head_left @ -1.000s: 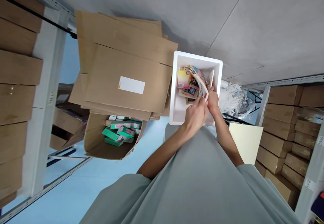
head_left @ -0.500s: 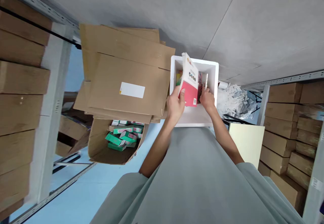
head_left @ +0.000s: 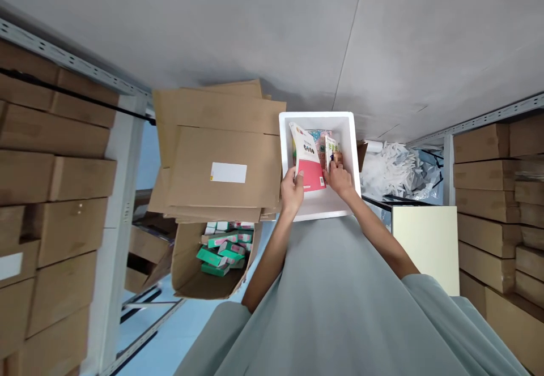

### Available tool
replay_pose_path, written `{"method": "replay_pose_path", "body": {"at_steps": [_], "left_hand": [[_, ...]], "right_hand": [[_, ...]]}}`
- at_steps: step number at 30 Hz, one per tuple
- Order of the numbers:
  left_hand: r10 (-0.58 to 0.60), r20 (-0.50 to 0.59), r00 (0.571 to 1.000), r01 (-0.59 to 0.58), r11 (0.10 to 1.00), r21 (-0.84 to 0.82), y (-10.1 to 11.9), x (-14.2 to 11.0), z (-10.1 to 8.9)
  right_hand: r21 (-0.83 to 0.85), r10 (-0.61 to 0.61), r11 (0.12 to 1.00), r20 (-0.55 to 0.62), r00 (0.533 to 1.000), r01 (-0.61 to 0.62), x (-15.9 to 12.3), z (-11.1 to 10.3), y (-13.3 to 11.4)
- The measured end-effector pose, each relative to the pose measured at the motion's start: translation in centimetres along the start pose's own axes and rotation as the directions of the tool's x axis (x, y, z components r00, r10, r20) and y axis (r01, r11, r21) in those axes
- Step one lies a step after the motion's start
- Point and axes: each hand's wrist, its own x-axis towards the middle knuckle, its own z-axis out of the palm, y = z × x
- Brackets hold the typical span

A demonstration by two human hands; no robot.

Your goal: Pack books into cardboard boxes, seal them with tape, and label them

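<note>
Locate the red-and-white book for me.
In the head view, the red-and-white book is in the left hand, over the left half of the white box.

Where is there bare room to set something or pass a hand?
In the white box, a bare strip lies between the red-and-white booklet and the near wall. The open carton has room nearer than its green packs. Crowded: the box's far part, with printed items, left hand and right hand.
</note>
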Motion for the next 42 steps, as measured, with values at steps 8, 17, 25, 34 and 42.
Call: {"method": "replay_pose_path", "body": {"at_steps": [8,17,25,34,42], "left_hand": [[-0.036,-0.079,0.996,0.025,0.99,-0.136,2.2,-1.8,-4.1],[0.035,-0.139,0.99,-0.056,0.986,-0.156,5.0,-2.9,-6.9],[0.12,-0.095,0.988,-0.134,0.979,-0.156,5.6,-2.3,-5.7],[0.171,0.071,0.983,-0.163,0.981,-0.101,6.7,-3.6,-6.9],[0.47,0.596,0.651,-0.523,0.847,-0.097,9.5,-9.9,-1.5]], "right_hand": [[-0.064,-0.046,0.997,-0.102,0.994,0.04,-1.4,1.2,-3.2],[0.339,-0.013,0.927,-0.399,0.917,0.161,-5.8,-3.9,2.1],[0.15,0.036,0.989,-0.36,0.932,0.019,-6.6,-3.2,-1.4],[0.737,0.009,0.642,-0.281,0.96,0.21,-8.0,-0.6,-1.0],[0.878,0.361,0.308,-0.464,0.809,0.367,-18.8,-3.1,0.9]]}}
